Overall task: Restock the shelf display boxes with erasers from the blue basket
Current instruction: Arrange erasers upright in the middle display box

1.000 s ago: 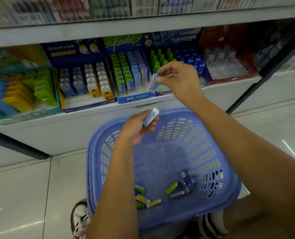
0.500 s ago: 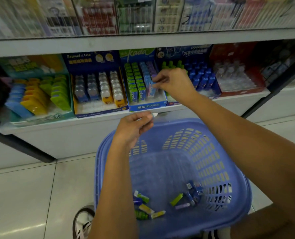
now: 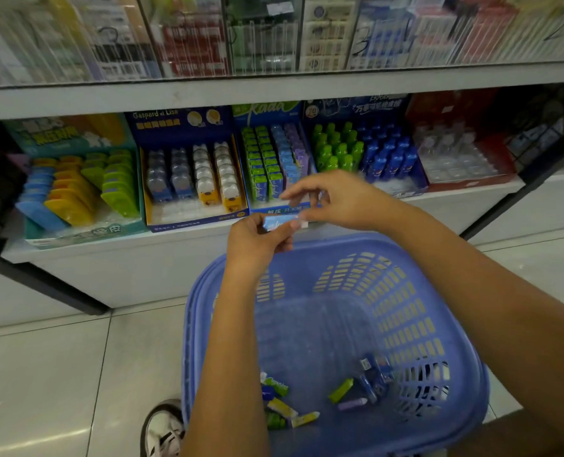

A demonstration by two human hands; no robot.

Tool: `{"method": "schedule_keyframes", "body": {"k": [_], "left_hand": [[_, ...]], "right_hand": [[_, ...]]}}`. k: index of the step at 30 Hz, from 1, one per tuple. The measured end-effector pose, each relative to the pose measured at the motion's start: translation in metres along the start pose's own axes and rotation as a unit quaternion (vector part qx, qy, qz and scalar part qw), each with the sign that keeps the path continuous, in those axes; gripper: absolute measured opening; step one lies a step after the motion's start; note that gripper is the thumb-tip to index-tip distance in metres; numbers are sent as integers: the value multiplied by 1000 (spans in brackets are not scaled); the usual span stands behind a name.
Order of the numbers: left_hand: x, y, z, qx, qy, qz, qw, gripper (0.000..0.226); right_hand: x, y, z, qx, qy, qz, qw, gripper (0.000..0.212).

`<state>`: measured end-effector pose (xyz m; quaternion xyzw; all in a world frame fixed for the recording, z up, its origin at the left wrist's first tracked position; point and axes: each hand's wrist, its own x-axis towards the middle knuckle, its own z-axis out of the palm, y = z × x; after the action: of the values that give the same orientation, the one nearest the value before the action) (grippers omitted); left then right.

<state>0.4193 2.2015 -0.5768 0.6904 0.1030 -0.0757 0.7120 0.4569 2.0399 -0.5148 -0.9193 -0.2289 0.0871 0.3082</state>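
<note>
My left hand (image 3: pixel 257 242) pinches a light blue eraser (image 3: pixel 282 222) with a white end, holding it level just above the far rim of the blue basket (image 3: pixel 455 324). My right hand (image 3: pixel 336 199) hovers close over the eraser's right end with thumb and fingers parted, and I see nothing gripped in it. Right behind both hands stands the Kada display box (image 3: pixel 274 159), with green, blue and purple erasers in rows. Several loose erasers (image 3: pixel 340 390) lie on the basket floor, green, yellow, purple and dark blue.
Other display boxes line the shelf: the Gaspard et Lisa box (image 3: pixel 191 179) to the left and a box of green and blue bottle-shaped items (image 3: pixel 363 153) to the right. An upper shelf edge (image 3: pixel 274 90) overhangs. A shoe (image 3: pixel 162 430) sits beside the basket.
My right hand left its eraser in the Kada box and drew back toward my left hand. My left hand rose and turned its eraser level, toward the shelf.
</note>
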Motion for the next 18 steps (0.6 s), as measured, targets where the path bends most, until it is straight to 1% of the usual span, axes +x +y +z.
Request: {"method": "schedule_keyframes", "body": {"k": [1, 2, 3, 5, 6, 8, 9, 12, 13, 14, 15, 17, 18], "left_hand": [[-1, 3, -1, 15, 1, 8, 1000, 22], [-2, 5, -1, 27, -6, 17, 999, 23], [-3, 9, -1, 38, -18, 31, 999, 21], [-6, 16, 1, 51, -40, 68, 996, 11], [-8, 20, 2, 51, -39, 81, 995, 14], [-10, 26, 3, 37, -24, 92, 995, 21], [-11, 29, 3, 19, -19, 94, 995, 23], [-11, 32, 1, -30, -23, 106, 994, 27], [-11, 31, 2, -5, -23, 119, 993, 31], [-9, 28, 3, 55, -17, 140, 988, 34], [-8, 23, 4, 140, -9, 163, 977, 36], [-6, 11, 8, 289, 5, 193, 938, 37], [-6, 4, 10, 333, 7, 200, 921, 37]], "right_hand": [[-5, -3, 0, -35, -38, -8, 999, 39], [-8, -6, 1, -78, -52, -15, 995, 41], [-9, -7, 1, -116, -48, -21, 992, 43], [-10, -10, 1, -147, -26, -44, 988, 48], [-9, -12, 0, -144, -16, -55, 988, 52], [-7, -13, -3, -102, -2, -67, 993, 56], [-6, -12, -4, -82, 5, -75, 994, 54], [-1, -10, -3, -66, 45, -90, 993, 37], [1, -8, -2, -53, 70, -81, 993, 33], [4, -5, -1, -36, 101, -66, 992, 30], [7, -1, -1, -22, 131, -48, 990, 29], [13, 8, 1, -21, 172, -15, 985, 28], [15, 12, 2, -30, 179, -4, 983, 28]]}}
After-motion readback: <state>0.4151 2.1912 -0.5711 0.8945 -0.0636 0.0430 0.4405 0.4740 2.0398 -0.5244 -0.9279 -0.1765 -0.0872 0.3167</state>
